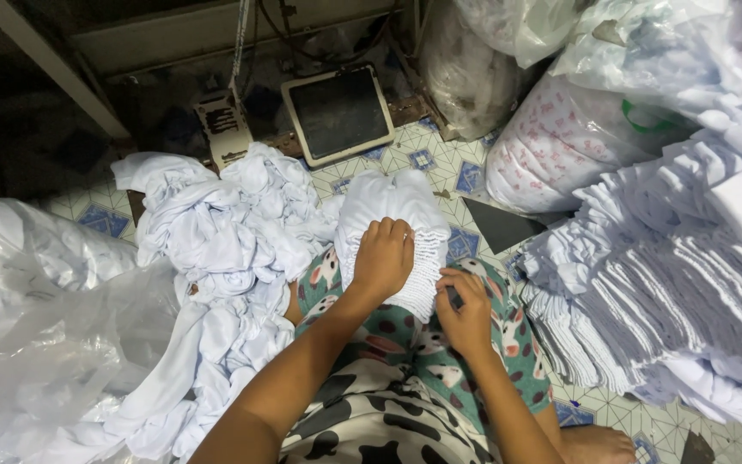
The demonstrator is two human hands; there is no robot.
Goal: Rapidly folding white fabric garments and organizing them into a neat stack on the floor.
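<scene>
A thick stack of folded white cloth pieces rests on my lap, over my green patterned trousers. My left hand lies on top of the stack, fingers curled over its upper edge. At the near right corner of the stack, my right hand pinches the layered edges. A loose heap of white garments lies just left of the stack, touching it.
A large pile of folded white cloth fills the right side. Clear plastic sheeting lies at the left. Filled plastic bags stand at the back right, a flat pedal on the tiled floor at the back.
</scene>
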